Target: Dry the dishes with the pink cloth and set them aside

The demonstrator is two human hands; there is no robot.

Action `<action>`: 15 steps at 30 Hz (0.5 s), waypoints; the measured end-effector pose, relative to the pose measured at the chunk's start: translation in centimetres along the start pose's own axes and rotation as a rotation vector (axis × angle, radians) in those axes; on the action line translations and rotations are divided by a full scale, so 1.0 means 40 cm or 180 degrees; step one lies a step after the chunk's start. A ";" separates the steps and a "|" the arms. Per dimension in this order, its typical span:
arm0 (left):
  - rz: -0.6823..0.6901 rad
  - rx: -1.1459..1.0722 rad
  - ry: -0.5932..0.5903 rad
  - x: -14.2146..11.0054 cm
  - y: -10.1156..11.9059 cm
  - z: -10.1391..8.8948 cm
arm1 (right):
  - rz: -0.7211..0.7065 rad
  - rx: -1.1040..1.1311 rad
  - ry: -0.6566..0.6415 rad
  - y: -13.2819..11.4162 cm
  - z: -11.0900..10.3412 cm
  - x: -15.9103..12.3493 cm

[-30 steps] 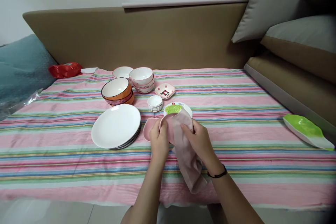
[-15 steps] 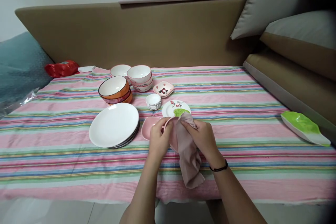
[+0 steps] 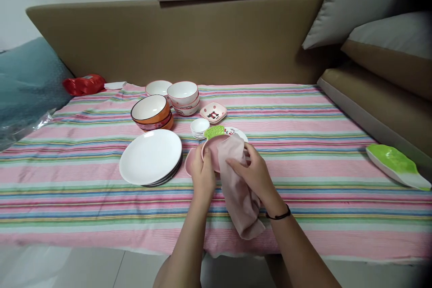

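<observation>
So the pink dish is up between both hands, roughly mid-width over the striped spread, closer to its near edge than its far one. Left hand has it pinched at the left rim, thumb on the inside, so the dish sits just to the right of that grip; it's basically the closest hand. Right hand is gripping a pinkish cloth against the dish's right side, with the rest dangling toward the near edge. A green bumpy bit pokes out past the far rim, probably part of the same dish, which would make the long axis run roughly near to far, but the cloth hides too much to swear to it. Another pink dish lies just left of the left hand, with the big white plates further left. Flowered plate is right behind the grip, so it's tighter on those sides. The green leaf-shaped dish is way off by the right edge, below the cushions.
</observation>
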State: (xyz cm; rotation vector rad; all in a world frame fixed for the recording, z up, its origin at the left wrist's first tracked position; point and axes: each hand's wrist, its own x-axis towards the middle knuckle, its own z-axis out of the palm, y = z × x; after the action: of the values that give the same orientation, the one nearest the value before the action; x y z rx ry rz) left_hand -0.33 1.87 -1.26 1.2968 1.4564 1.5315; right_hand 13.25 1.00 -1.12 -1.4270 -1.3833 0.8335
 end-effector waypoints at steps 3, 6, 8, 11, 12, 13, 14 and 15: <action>0.0002 0.0078 0.0168 0.004 -0.008 -0.001 | -0.0173 -0.0031 0.0277 0.001 -0.001 0.001; 0.0087 0.0091 0.0100 0.006 -0.008 -0.004 | -0.0210 -0.0154 0.0558 0.003 0.000 -0.001; 0.0195 0.0093 -0.0049 0.006 -0.003 -0.003 | -0.0282 -0.0312 0.0802 0.004 0.001 -0.002; 0.0350 0.0194 -0.0168 0.001 0.008 0.003 | -0.0631 -0.0822 0.1318 0.005 0.001 0.000; 0.0360 0.0216 -0.0176 -0.002 0.012 0.005 | -0.0756 -0.0996 0.1487 0.004 -0.001 0.001; 0.0350 0.0214 -0.0182 -0.005 0.015 0.007 | -0.0848 -0.1113 0.1590 0.003 -0.003 0.002; 0.0329 0.0190 -0.0191 -0.007 0.018 0.008 | -0.0889 -0.1157 0.1598 0.002 -0.005 0.002; 0.0311 0.0160 -0.0202 -0.010 0.021 0.009 | -0.0890 -0.1148 0.1512 0.001 -0.006 0.002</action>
State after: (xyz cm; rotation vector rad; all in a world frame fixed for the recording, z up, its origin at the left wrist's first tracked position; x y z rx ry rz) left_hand 0.27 1.49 -0.58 1.4522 1.4182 1.5101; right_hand 13.50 1.03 -1.05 -1.5265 -1.3524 0.0506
